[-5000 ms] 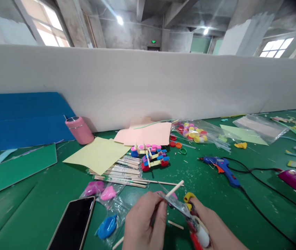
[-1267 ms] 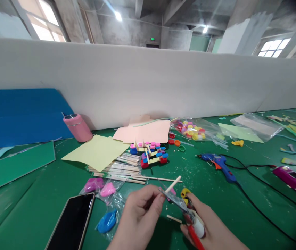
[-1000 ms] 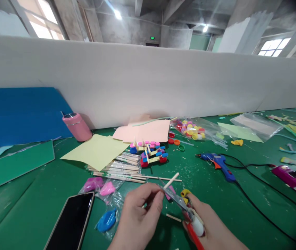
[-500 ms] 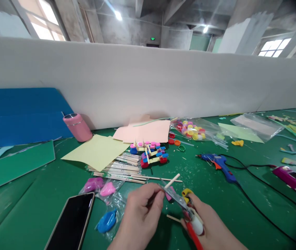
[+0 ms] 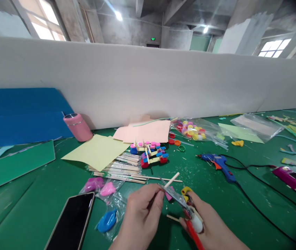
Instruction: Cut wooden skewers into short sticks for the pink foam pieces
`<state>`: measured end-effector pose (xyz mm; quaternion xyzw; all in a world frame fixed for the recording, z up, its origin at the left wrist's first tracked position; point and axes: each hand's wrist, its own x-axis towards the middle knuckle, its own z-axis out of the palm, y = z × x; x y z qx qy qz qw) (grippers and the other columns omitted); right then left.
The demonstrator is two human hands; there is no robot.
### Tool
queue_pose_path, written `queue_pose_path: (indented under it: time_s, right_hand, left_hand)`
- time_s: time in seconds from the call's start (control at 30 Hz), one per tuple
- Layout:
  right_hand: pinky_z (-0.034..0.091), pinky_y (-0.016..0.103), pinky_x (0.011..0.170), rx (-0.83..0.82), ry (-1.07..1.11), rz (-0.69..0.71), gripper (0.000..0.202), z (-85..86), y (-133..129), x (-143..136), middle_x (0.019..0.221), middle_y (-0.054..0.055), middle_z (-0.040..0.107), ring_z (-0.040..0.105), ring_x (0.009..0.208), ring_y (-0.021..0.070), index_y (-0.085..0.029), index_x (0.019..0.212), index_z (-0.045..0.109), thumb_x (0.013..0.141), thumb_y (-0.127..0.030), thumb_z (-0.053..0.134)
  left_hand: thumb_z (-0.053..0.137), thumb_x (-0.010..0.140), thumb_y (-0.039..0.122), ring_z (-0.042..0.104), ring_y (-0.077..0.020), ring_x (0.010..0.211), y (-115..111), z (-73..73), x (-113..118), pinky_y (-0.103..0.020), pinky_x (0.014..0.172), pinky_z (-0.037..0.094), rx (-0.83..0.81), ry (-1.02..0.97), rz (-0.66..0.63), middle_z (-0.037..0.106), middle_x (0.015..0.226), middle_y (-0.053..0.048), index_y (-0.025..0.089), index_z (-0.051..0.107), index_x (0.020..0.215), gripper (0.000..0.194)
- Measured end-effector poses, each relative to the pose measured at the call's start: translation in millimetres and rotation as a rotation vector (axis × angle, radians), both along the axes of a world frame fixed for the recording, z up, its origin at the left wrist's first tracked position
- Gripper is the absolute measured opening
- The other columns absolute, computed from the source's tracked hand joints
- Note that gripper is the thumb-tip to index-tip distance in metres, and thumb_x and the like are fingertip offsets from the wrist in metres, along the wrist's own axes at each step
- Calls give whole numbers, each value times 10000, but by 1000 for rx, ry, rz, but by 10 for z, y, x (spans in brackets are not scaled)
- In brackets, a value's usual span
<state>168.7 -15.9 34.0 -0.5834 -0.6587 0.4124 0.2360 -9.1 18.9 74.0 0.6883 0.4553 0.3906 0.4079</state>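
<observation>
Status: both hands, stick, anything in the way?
Left hand: pinching pale round wooden stick. Right hand: gripping red-handled metal scissors, blades at stick. Nearby: small pink piece partly behind blades; short pale wooden rod near right hand.

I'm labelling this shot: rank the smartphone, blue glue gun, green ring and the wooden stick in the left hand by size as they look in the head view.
1. smartphone, cut by the frame
2. blue glue gun
3. wooden stick, partly hidden
4. green ring

To my left I see a smartphone [image 5: 71, 222] lying screen-up and, farther back, a pink tumbler [image 5: 77, 127] beside a blue board [image 5: 20, 104]; on my right lies a blue hot-glue gun [image 5: 222, 165].
</observation>
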Motion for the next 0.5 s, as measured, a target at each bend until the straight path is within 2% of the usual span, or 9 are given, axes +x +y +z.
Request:
queue_pose_path:
  time_s: [0.1,0.2,0.27,0.33,0.5]
  right_hand:
    - [418,195,541,3,15,-16,283,-3,-8,1,752,12,585,540,610,131,-198,954,417,695,-220,530]
    - [408,194,516,-2,-16,41,228,-48,-18,33,708,6,587,538,585,132,-198,897,420,700,-230,530]
    - [399,196,498,-5,-36,49,192,-61,-14,50,685,3,586,529,567,131,-198,863,418,707,-235,526]
    - [410,197,512,-6,-30,30,204,-38,-4,48,700,6,588,537,582,134,-193,887,428,712,-234,524]
    - [449,201,600,1,42,10,303,64,2,5,843,35,611,572,683,146,-190,989,438,702,-217,532]
  left_hand:
    - [459,800,263,386,-103,508,5,-6,-32,-204,471,295,-121,-74,-80,459,549,18,152,593,652,228]
    - [471,799,316,289,-78,450,30,-8,-81,-197,417,214,-334,-209,-195,377,500,49,148,578,656,245]
    - [479,791,332,259,-72,432,42,-3,-83,-194,404,190,-396,-239,-215,354,484,59,148,561,651,245]
    - [475,791,304,293,-79,452,42,-1,-54,-192,412,222,-326,-174,-162,378,503,49,147,556,645,229]
    - [388,825,171,443,-116,534,3,-81,20,-209,505,347,152,143,-25,506,587,-4,159,531,662,216]
